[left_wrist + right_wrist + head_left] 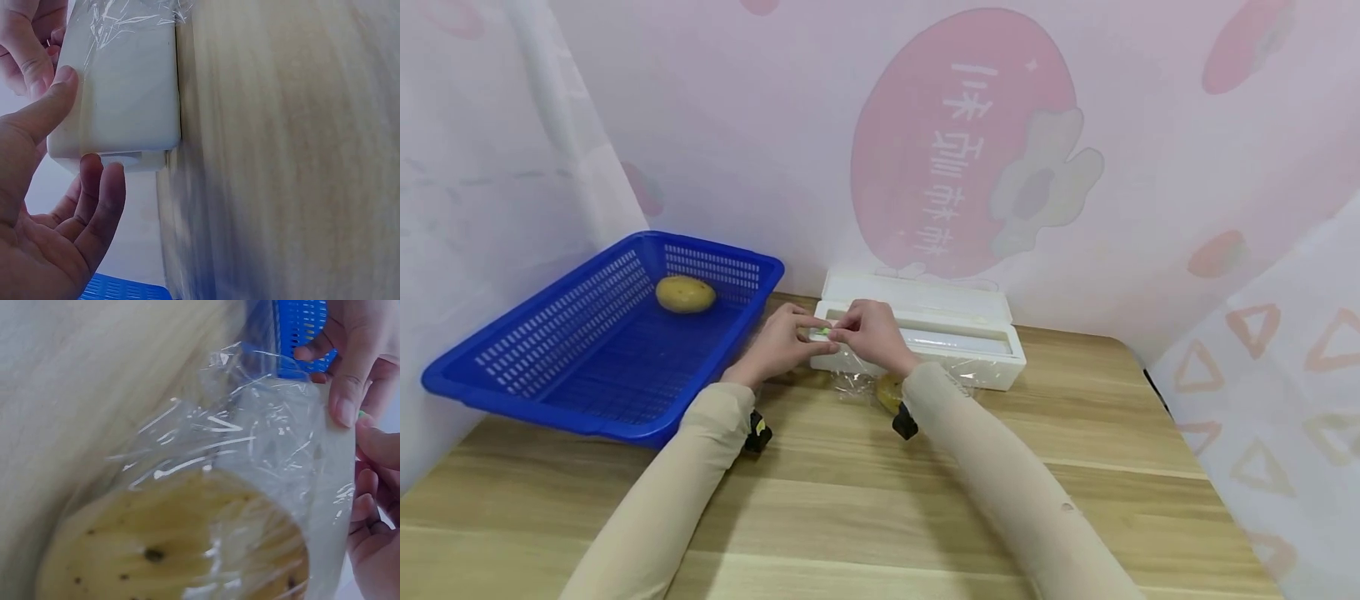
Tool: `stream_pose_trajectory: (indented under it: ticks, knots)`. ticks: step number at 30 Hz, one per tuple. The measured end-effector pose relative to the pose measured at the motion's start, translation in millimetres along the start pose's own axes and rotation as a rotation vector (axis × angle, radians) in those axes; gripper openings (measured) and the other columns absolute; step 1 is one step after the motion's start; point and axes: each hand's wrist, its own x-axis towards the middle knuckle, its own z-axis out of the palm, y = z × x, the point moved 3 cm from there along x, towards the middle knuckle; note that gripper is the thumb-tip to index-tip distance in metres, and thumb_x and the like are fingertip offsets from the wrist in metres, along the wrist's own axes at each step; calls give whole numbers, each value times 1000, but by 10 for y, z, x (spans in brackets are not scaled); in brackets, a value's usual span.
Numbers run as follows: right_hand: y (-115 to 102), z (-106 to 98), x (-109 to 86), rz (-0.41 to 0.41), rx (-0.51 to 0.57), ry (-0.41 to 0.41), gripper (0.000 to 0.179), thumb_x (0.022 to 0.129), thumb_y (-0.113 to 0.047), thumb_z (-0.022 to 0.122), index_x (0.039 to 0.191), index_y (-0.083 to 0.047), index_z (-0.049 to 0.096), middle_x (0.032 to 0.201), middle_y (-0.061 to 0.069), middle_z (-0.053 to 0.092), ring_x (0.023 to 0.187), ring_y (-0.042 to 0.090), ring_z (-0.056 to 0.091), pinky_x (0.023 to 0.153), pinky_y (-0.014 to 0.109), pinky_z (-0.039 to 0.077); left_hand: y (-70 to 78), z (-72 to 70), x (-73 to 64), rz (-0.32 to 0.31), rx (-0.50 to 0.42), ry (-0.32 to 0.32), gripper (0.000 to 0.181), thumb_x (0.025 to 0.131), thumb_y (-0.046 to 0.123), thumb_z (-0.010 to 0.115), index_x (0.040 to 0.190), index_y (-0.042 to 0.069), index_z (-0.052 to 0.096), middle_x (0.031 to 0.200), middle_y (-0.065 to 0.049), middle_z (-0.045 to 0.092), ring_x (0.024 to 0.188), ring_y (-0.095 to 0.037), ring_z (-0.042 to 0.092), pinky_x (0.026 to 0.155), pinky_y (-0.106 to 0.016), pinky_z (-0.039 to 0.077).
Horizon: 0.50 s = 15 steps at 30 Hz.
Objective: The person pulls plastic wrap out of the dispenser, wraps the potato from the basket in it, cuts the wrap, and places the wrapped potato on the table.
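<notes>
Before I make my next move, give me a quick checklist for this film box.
1. Lid raised: ok, tilted back behind the white box.
2. Left hand on the white box: ok, thumb against its front.
3. Right hand at the green piece: ok.
4. Clear film smooth: not ok, crumpled over the front.
5. Clear film over the front potato: ok.
6. Clear film cut free: cannot tell.

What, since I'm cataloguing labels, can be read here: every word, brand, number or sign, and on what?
No text can be read with certainty.
Pink wall print: column of pale characters, too faint to quote reliably.
Black device at left wrist: yellow mark, too small to read.
White box, blue basket: no lettering visible.
</notes>
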Motion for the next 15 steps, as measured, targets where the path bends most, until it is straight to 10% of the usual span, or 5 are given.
stream_pose_trajectory:
  ticks: [15]
  knots:
    - [58,-11,26,-4,0,-79,9,88,-10,75,80,-8,73,79,1,57,68,14,53,58,22,45,43,-40,15,-37,79,-19,51,81,39,82,120,9,72,122,-16,51,105,-29,48,85,-45,44]
